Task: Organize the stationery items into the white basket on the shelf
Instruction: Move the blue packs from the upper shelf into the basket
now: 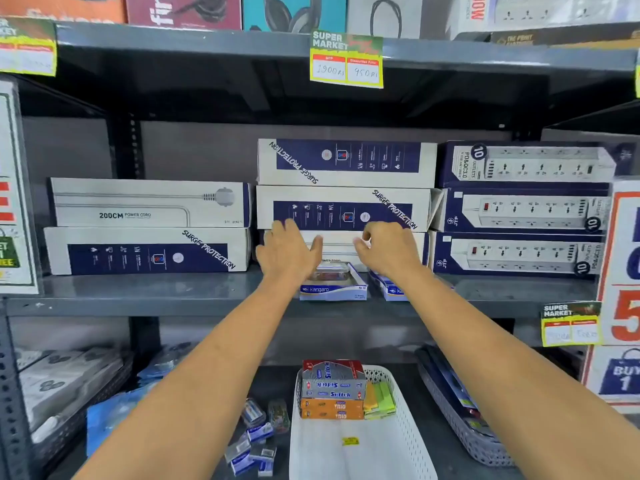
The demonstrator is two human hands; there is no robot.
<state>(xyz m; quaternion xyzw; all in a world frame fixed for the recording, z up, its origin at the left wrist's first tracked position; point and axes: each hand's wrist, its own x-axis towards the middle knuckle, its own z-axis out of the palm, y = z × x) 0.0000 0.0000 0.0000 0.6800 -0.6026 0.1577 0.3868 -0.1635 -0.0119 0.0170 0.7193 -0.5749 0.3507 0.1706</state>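
Both my arms reach up to the middle shelf. My left hand (289, 252) hovers open above a blue and white Kangaro stapler box (332, 284). My right hand (388, 249) has its fingers curled, nothing visibly in them, above a second Kangaro box (391, 289) that my wrist partly hides. Down on the lower shelf stands the white basket (408, 427), holding stacked Softek and Trio boxes (332, 389) and yellow-green sticky notes (381, 398) at its far end. Several small staple boxes (252, 448) and a clip packet (278, 414) lie loose left of the basket.
Power strip boxes (149, 251) are stacked behind and beside my hands on the middle shelf (138, 299). A grey basket (460, 420) of packets sits right of the white one. Price tags (346, 58) hang from the shelf edges. Blue packets (110, 417) lie at lower left.
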